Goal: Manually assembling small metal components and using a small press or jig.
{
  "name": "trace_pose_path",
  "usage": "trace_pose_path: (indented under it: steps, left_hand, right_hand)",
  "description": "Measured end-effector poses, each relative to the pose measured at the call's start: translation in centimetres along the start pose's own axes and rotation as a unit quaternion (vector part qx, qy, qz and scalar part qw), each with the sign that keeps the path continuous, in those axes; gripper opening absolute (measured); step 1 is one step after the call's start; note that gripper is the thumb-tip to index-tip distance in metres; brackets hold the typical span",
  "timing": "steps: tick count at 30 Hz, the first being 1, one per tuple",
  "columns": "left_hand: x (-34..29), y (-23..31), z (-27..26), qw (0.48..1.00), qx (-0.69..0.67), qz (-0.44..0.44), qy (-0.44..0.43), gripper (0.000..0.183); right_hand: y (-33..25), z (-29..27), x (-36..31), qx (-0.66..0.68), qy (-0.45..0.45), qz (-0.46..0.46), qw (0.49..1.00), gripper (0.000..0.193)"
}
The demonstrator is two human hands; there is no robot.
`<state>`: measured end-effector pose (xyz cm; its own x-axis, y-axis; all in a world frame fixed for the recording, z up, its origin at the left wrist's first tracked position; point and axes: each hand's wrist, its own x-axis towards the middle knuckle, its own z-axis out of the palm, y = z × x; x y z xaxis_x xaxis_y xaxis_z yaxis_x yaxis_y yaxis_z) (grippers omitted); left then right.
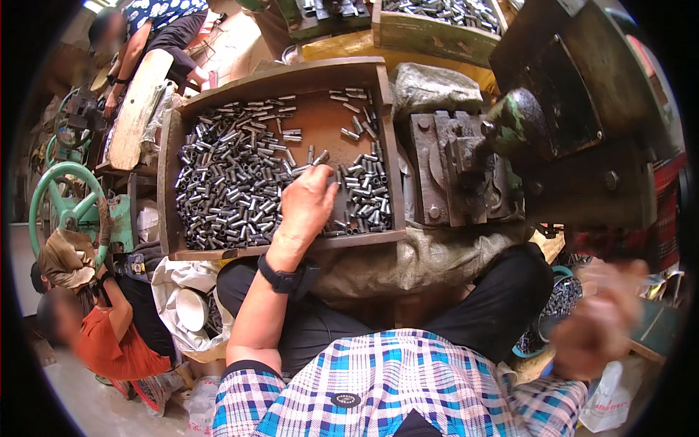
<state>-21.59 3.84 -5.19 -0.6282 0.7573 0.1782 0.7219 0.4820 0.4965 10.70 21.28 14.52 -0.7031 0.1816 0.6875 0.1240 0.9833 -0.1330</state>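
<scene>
A wooden tray point(284, 73) in front of me holds a great many short metal tubes point(218, 197), heaped mostly at its left, with a smaller group at its right. My left hand point(306, 204) reaches into the middle of the tray, its fingers pinched together at a short metal tube point(321, 156). My right hand point(601, 320) is off to the lower right, smeared by motion, so its fingers cannot be made out. Right of the tray stands a dark, greasy press with a metal die block point(455, 167).
Below my right hand's side is a blue-rimmed basket point(557, 302) of small metal parts. A white sack point(171, 288) with a bowl lies at left. Another wooden box point(437, 40) of tubes stands behind. Two other people are at left, one near a green handwheel point(69, 211).
</scene>
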Motion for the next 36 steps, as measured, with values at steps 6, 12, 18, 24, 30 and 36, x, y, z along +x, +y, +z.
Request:
trace_pose_path:
  steps: [6,12,18,24,30,36]
  left_hand:
    - [0.9,0.2,1.5,0.983,0.154,0.0,-0.103,0.024]
    - [1.3,-0.4,2.2,0.983,0.141,-0.005,-0.113,0.017]
    - [1.9,-0.1,2.1,0.975,0.176,-0.007,-0.133,0.016]
    - [1.4,-0.7,2.4,0.984,0.149,0.02,-0.097,0.012]
    - [0.2,-0.3,1.4,0.985,-0.167,-0.018,-0.041,0.013]
    - [-2.6,3.2,-1.3,0.778,-0.572,-0.222,-0.136,0.015]
  right_hand:
    - [-2.6,24.6,5.3,0.068,-0.225,-0.076,0.969,0.016]
    - [-1.1,36.8,7.4,-0.008,-0.375,-0.001,0.927,0.015]
    - [-0.7,37.5,7.1,-0.016,-0.404,-0.012,0.915,0.014]
    - [-0.9,34.1,6.0,0.164,-0.276,0.04,0.946,0.016]
    - [-1.6,26.6,2.7,0.461,-0.289,0.312,0.779,0.013]
    - [-3.3,22.0,-0.2,0.557,-0.259,0.381,0.691,0.011]
